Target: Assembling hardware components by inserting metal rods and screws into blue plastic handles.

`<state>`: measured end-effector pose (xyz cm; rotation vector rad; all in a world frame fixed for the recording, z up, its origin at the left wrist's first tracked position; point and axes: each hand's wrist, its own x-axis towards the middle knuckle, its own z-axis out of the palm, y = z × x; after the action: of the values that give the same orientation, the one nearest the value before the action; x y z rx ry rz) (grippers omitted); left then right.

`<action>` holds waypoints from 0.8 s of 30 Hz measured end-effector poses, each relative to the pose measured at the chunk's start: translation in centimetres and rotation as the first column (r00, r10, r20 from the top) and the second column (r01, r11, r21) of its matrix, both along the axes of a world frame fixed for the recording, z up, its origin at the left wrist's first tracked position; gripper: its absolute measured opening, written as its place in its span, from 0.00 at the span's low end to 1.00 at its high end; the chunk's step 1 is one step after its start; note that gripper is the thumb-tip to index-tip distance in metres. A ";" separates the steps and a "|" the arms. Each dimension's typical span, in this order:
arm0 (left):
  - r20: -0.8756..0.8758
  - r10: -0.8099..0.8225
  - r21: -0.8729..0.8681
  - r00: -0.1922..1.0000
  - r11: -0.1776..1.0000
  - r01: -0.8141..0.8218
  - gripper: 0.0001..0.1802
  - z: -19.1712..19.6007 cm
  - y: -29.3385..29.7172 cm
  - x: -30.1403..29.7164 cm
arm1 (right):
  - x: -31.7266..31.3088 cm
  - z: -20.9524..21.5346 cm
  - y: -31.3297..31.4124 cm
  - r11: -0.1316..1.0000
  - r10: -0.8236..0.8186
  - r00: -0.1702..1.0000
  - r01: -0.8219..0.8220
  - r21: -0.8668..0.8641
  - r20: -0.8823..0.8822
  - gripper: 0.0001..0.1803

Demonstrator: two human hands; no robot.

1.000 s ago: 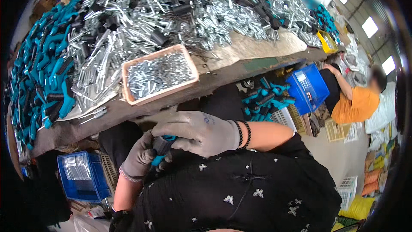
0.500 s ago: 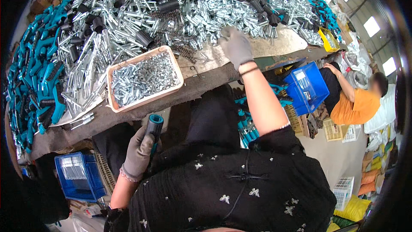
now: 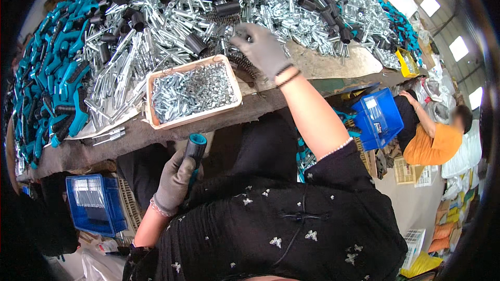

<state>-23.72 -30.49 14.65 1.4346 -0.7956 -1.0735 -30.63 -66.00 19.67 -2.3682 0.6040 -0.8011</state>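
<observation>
A grey glove covers my left hand (image 3: pixel 173 183), which is wrapped round a black tubular tool handle (image 3: pixel 196 149) with a teal ring at its open upper end. It is held upright in front of my body, below the table edge. My right hand (image 3: pixel 262 54), also gloved, is over the table by a cluster of dark coil springs (image 3: pixel 242 66), its fingers curled together. A small dark spot shows between those fingers, but what it is I cannot make out. Close by, a shallow cream tray (image 3: pixel 200 116) holds many small silver pins and sleeves.
Heaps of silver metal rods (image 3: pixel 177 28), black sleeves (image 3: pixel 195 43) and teal handle shells (image 3: pixel 47 83) cover the table. Blue crates stand below at left (image 3: pixel 107 221) and right (image 3: pixel 390 119). A person in an orange top (image 3: pixel 432 145) sits at the right. A yellow bin (image 3: pixel 407 62) rests on the table's right end.
My right hand has moved left across the table, from the silver parts to the springs. My left hand still grips the tool handle. The view has shifted slightly.
</observation>
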 end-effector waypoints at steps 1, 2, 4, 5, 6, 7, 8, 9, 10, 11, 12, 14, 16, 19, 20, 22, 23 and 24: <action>0.000 -0.007 -0.003 1.000 1.000 0.007 0.39 0.2 -0.1 0.1 | 1.3 -0.4 -0.2 0.990 -0.061 0.997 0.055 -0.128 -0.046 0.20; 0.005 -0.012 -0.014 1.000 1.000 0.012 0.39 0.4 -0.1 0.1 | 1.9 -0.6 -0.8 0.961 -0.128 0.988 0.102 -0.256 -0.085 0.20; 0.020 0.010 -0.034 1.000 0.999 -0.009 0.38 0.7 0.5 0.4 | 2.9 1.4 -1.0 0.976 -0.110 0.983 0.079 -0.202 -0.150 0.19; 0.037 0.072 -0.065 0.997 0.995 -0.070 0.38 0.6 1.1 0.5 | 3.0 2.5 -1.2 0.987 -0.099 0.970 0.068 -0.142 -0.221 0.19; 0.045 0.147 -0.098 0.988 0.985 -0.142 0.37 0.2 1.6 0.7 | 2.4 4.4 0.3 0.983 -0.164 0.980 0.153 -0.101 -0.116 0.18; 0.042 0.147 -0.102 0.988 0.985 -0.142 0.37 0.0 1.6 1.0 | 1.2 4.6 -0.3 0.968 -0.210 0.976 0.215 -0.126 0.054 0.17; 0.049 0.169 -0.094 0.984 0.982 -0.164 0.37 -0.3 1.7 1.4 | 0.2 4.7 -1.3 0.963 -0.251 0.968 0.249 -0.105 -0.015 0.17; 0.059 0.192 -0.078 0.980 0.979 -0.187 0.37 -0.6 2.2 2.0 | -0.2 4.9 -1.3 0.956 -0.288 0.954 0.282 -0.079 -0.085 0.17; 0.093 0.197 -0.060 0.976 0.979 -0.193 0.36 -0.9 2.4 2.4 | -0.8 4.7 -0.9 0.956 -0.290 0.953 0.283 -0.079 -0.086 0.17; 0.093 0.194 -0.062 0.977 0.980 -0.189 0.36 -1.1 2.6 2.3 | -2.0 4.1 0.1 0.968 -0.249 0.967 0.249 -0.022 -0.049 0.18; 0.168 0.190 -0.086 0.967 0.980 -0.178 0.36 -1.2 2.4 2.3 | -2.5 4.2 1.6 0.979 -0.202 0.979 0.202 0.024 -0.002 0.18; 0.222 0.149 -0.110 0.964 0.986 -0.127 0.34 -1.8 3.2 2.4 | -3.6 4.2 8.2 0.899 0.124 0.991 -0.130 0.419 0.041 0.16; 0.229 0.023 -0.133 0.973 0.991 0.007 0.26 -0.7 2.2 2.1 | -6.8 3.1 13.5 0.885 0.464 0.867 -0.445 0.138 -0.183 0.15; -0.107 -0.334 -0.021 0.936 0.942 0.334 0.26 -0.5 2.5 2.9 | -7.3 0.0 17.7 0.756 0.654 0.752 -0.653 -0.046 0.081 0.08; 0.012 -0.351 -0.047 0.936 0.935 0.352 0.26 -0.4 2.8 2.9 | -7.5 0.4 18.0 0.751 0.658 0.748 -0.660 0.001 0.085 0.07; 0.131 -0.310 -0.071 0.942 0.944 0.321 0.26 0.1 3.0 2.6 | -7.6 1.0 18.4 0.708 0.700 0.709 -0.705 0.047 0.086 0.07; 0.290 -0.278 -0.068 0.916 0.948 0.310 0.26 0.3 2.8 2.6 | -7.7 1.2 18.8 0.768 0.633 0.772 -0.636 0.079 0.061 0.06; 0.440 -0.237 -0.051 0.866 0.956 0.288 0.26 0.8 2.7 2.6 | -7.7 1.2 19.4 0.814 0.569 0.821 -0.569 0.113 0.038 0.06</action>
<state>-21.11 -27.75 15.49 1.5139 -1.3846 -0.8992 -38.37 -46.65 20.86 -2.2459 -0.0803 -0.4746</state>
